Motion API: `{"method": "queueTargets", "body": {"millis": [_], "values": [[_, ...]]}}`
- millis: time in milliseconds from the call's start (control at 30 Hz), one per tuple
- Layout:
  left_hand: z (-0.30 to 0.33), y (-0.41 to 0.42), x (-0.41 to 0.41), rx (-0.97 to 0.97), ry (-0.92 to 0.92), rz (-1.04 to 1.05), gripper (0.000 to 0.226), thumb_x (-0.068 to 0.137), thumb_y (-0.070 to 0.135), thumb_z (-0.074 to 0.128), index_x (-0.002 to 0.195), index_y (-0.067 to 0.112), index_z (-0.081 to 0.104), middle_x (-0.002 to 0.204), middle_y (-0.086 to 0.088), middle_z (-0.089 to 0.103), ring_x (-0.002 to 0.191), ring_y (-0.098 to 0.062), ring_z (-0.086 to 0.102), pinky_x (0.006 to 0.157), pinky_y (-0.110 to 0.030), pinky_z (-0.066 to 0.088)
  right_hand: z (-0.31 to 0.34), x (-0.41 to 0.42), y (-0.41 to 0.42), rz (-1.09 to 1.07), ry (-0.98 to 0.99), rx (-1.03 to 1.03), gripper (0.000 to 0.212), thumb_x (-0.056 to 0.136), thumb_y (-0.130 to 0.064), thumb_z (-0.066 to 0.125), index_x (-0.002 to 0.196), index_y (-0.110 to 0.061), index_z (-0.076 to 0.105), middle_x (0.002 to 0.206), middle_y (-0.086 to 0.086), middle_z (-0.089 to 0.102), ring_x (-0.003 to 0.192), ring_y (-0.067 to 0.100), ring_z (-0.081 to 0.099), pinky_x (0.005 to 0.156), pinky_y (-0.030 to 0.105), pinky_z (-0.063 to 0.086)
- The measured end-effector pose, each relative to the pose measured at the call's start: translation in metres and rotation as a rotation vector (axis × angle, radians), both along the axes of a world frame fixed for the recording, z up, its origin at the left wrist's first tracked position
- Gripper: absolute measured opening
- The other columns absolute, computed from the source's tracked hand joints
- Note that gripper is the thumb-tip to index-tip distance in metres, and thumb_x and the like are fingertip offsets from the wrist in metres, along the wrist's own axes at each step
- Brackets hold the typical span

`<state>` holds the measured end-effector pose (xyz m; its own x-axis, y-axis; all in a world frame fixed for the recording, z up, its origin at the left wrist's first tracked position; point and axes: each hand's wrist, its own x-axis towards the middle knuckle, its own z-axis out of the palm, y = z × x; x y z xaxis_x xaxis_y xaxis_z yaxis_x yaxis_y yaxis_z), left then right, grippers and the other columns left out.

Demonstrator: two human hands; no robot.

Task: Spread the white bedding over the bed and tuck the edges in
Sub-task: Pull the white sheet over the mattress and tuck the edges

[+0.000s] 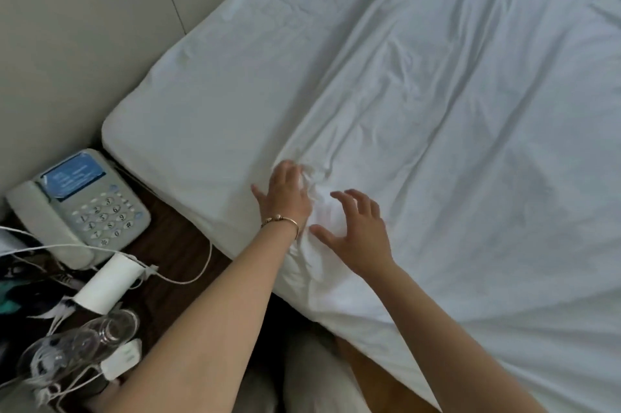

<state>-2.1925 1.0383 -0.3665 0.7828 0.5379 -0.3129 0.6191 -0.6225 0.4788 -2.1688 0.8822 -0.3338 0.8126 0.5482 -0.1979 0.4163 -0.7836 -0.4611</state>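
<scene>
Near the bed's side edge, the left hand (285, 194) grips a bunched fold of white sheet (420, 103). Just beside it, the right hand (356, 227) hovers spread wide, holding nothing; the creases run diagonally away from both.

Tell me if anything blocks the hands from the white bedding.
Nothing visible does. The left hand already grips a bunched fold of the white bedding, and the right hand hangs spread just above it, with only cloth beneath.
</scene>
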Motion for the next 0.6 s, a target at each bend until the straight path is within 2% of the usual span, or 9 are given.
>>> {"method": "queueTargets", "body": {"millis": [33, 100, 167, 233, 300, 400, 467, 533, 600], "values": [[-0.004, 0.000, -0.001, -0.030, 0.060, -0.004, 0.056, 0.092, 0.038, 0.053, 0.143, 0.033, 0.029, 0.158, 0.008, 0.011, 0.146, -0.010, 0.013, 0.111, -0.066, 0.010, -0.004, 0.014, 0.011, 0.007, 0.153, -0.056, 0.073, 0.076, -0.058, 0.069, 0.137, -0.031, 0.041, 0.134, -0.004, 0.046, 0.120, 0.017, 0.044, 0.088, 0.035, 0.045], [-0.009, 0.000, -0.004, -0.084, 0.137, -0.048, 0.084, 0.081, 0.068, 0.052, 0.149, 0.044, 0.007, 0.160, 0.014, -0.011, 0.147, -0.005, -0.006, 0.108, -0.068, 0.005, -0.015, 0.034, 0.024, 0.012, 0.420, -0.086, 0.067, 0.077, -0.039, 0.078, 0.133, -0.027, 0.043, 0.112, 0.000, 0.060, 0.103, 0.017, 0.059, 0.079, 0.028, 0.049], [-0.011, -0.001, -0.006, -0.061, 0.153, -0.100, 0.100, 0.072, 0.083, 0.047, 0.149, 0.047, -0.005, 0.159, 0.013, -0.018, 0.146, -0.006, -0.011, 0.109, -0.068, 0.007, -0.023, 0.043, 0.026, 0.033, 0.509, -0.102, 0.049, 0.079, -0.021, 0.077, 0.122, -0.020, 0.053, 0.088, 0.003, 0.066, 0.085, 0.019, 0.064, 0.070, 0.025, 0.051], [-0.016, 0.001, -0.010, -0.003, 0.161, -0.116, 0.095, 0.074, 0.086, 0.034, 0.148, 0.046, -0.010, 0.159, 0.012, -0.018, 0.147, -0.006, -0.010, 0.110, -0.068, 0.008, -0.026, 0.044, 0.017, 0.027, 0.532, -0.082, 0.034, 0.083, -0.008, 0.070, 0.111, -0.022, 0.057, 0.082, 0.004, 0.067, 0.077, 0.019, 0.062, 0.068, 0.025, 0.051], [-0.018, 0.007, -0.012, 0.043, 0.199, -0.122, 0.091, 0.075, 0.088, 0.021, 0.148, 0.046, -0.015, 0.159, 0.011, -0.020, 0.147, -0.006, -0.010, 0.110, -0.068, 0.005, -0.028, 0.037, -0.014, 0.002, 0.512, -0.064, 0.036, 0.086, 0.001, 0.060, 0.108, -0.027, 0.059, 0.076, 0.002, 0.064, 0.071, 0.017, 0.060, 0.064, 0.022, 0.050], [-0.017, 0.019, -0.012, 0.030, 0.274, -0.151, 0.096, 0.071, 0.092, 0.017, 0.146, 0.046, -0.021, 0.158, 0.010, -0.024, 0.147, -0.007, -0.012, 0.110, -0.069, 0.001, -0.035, 0.014, -0.088, -0.101, 0.253, -0.014, 0.037, 0.084, 0.008, 0.061, 0.102, -0.023, 0.068, 0.069, -0.013, 0.057, 0.068, 0.006, 0.058, 0.065, 0.008, 0.042], [-0.016, 0.023, -0.010, 0.025, 0.327, -0.144, 0.096, 0.073, 0.090, 0.022, 0.145, 0.046, -0.022, 0.158, 0.009, -0.023, 0.147, -0.008, -0.011, 0.108, -0.068, -0.003, -0.039, 0.002, -0.114, -0.101, 0.171, -0.034, 0.032, 0.086, 0.007, 0.062, 0.100, -0.020, 0.071, 0.079, -0.014, 0.060, 0.072, 0.004, 0.058, 0.071, 0.010, 0.042], [-0.014, 0.019, -0.007, 0.104, 0.318, -0.132, 0.092, 0.080, 0.080, 0.033, 0.150, 0.041, -0.014, 0.161, 0.004, -0.014, 0.148, -0.011, -0.008, 0.109, -0.065, -0.007, -0.044, 0.007, -0.102, -0.055, 0.227, -0.098, 0.025, 0.091, -0.002, 0.057, 0.100, -0.022, 0.069, 0.090, -0.008, 0.062, 0.080, 0.011, 0.059, 0.074, 0.023, 0.045], [-0.009, 0.003, -0.005, 0.296, 0.136, -0.125, 0.088, 0.080, 0.055, 0.059, 0.152, 0.022, 0.020, 0.157, -0.009, 0.022, 0.144, -0.022, 0.020, 0.114, -0.060, 0.005, -0.043, 0.015, -0.077, 0.010, 0.213, -0.246, 0.016, 0.092, -0.016, 0.055, 0.101, -0.023, 0.067, 0.100, -0.006, 0.060, 0.095, 0.017, 0.059, 0.077, 0.028, 0.043]]}}
